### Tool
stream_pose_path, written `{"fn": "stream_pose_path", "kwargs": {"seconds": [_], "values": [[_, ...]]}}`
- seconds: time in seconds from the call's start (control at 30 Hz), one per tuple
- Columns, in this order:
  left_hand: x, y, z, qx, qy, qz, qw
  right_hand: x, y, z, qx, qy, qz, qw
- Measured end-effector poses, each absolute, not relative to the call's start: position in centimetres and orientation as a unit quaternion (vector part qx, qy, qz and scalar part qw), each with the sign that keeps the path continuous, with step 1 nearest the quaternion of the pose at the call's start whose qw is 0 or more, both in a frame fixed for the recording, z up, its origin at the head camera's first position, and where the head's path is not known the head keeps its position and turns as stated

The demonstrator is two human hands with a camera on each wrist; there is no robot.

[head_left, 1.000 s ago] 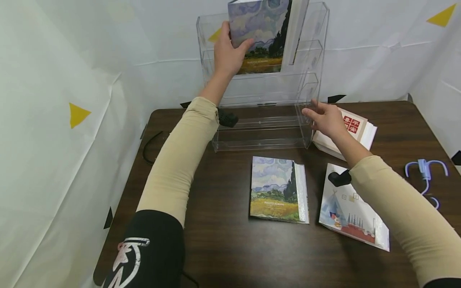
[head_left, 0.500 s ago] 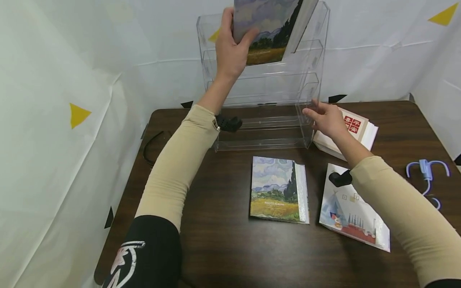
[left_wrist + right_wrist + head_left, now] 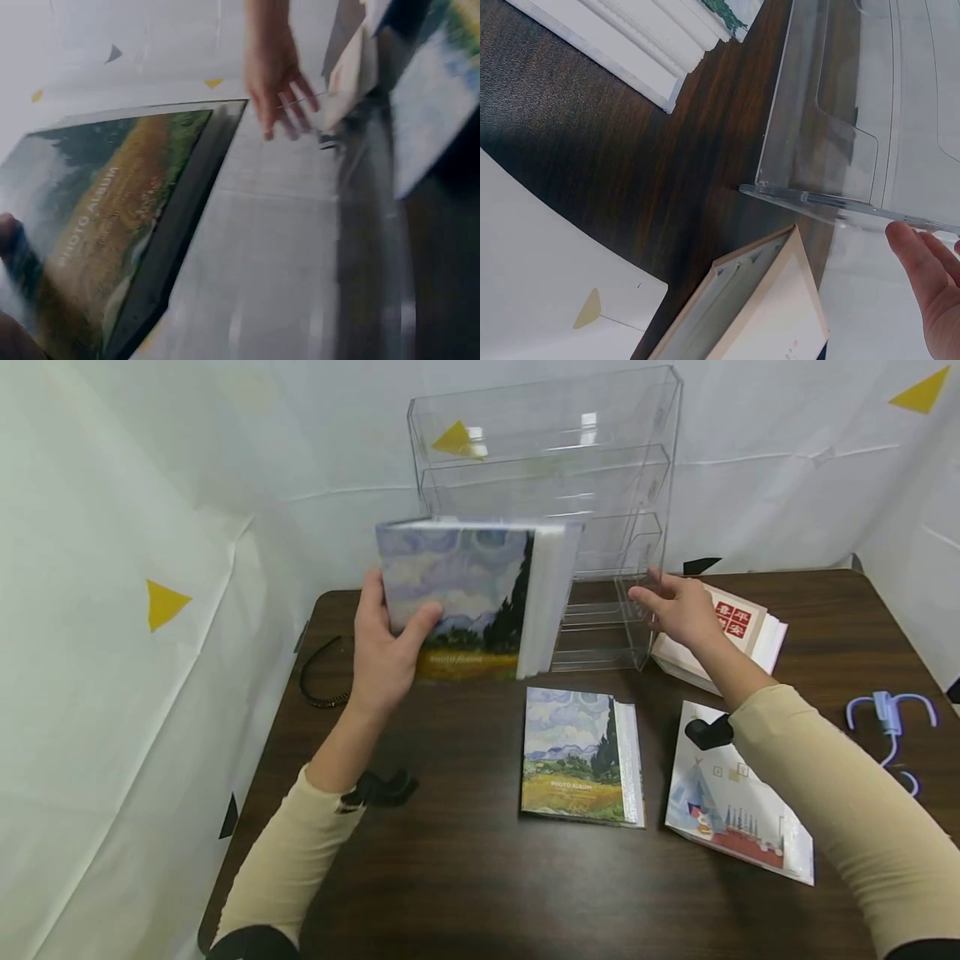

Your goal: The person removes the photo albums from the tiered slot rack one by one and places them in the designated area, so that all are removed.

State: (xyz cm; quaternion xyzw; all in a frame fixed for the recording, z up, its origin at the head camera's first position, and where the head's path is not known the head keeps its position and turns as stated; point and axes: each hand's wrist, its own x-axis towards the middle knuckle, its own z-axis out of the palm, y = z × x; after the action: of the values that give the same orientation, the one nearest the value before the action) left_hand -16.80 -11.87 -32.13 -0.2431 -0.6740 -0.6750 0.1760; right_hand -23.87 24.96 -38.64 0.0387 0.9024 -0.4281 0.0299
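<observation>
My left hand (image 3: 386,647) grips a thick photo album (image 3: 465,593) by its left edge, thumb across the painted landscape cover. It is held tilted above the table, in front of the clear acrylic rack (image 3: 540,485). The album (image 3: 105,217) fills the left of the left wrist view. My right hand (image 3: 684,608) has its fingertips at the rack's right side panel; the right wrist view shows the fingers (image 3: 915,255) touching that panel from outside, loosely spread. A matching album (image 3: 572,756) lies flat on the table.
A white illustrated album (image 3: 731,802) lies under my right forearm. Behind my right hand lies a cream album with red characters (image 3: 735,620). A small blue stand (image 3: 885,718) is at the far right, a black coiled cord (image 3: 318,700) at the left. White cloth (image 3: 787,443) hangs behind.
My left hand has lifted the album out of the rack's top and brought it down and to the left, towards me. The right hand has stayed at the rack's side.
</observation>
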Motion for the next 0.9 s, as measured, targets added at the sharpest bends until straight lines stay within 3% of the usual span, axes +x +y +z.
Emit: {"fn": "stream_pose_path", "kwargs": {"seconds": [0.2,0.43,0.8,0.9], "values": [[-11.5,-16.0,-38.5,-0.096,-0.732,-0.668,0.088,-24.1,25.1,-38.7,0.046,0.899,-0.435,0.034],[-9.1,-17.1,-43.6,0.053,-0.745,-0.664,-0.009,-24.1,25.6,-38.6,0.049,0.895,-0.442,0.040],[-9.3,-18.1,-46.8,0.084,-0.791,-0.594,-0.117,-24.1,25.5,-38.6,0.051,0.893,-0.445,0.042],[-9.6,-18.4,-47.2,0.089,-0.816,-0.558,-0.124,-24.1,25.5,-38.6,0.051,0.893,-0.445,0.042]]}}
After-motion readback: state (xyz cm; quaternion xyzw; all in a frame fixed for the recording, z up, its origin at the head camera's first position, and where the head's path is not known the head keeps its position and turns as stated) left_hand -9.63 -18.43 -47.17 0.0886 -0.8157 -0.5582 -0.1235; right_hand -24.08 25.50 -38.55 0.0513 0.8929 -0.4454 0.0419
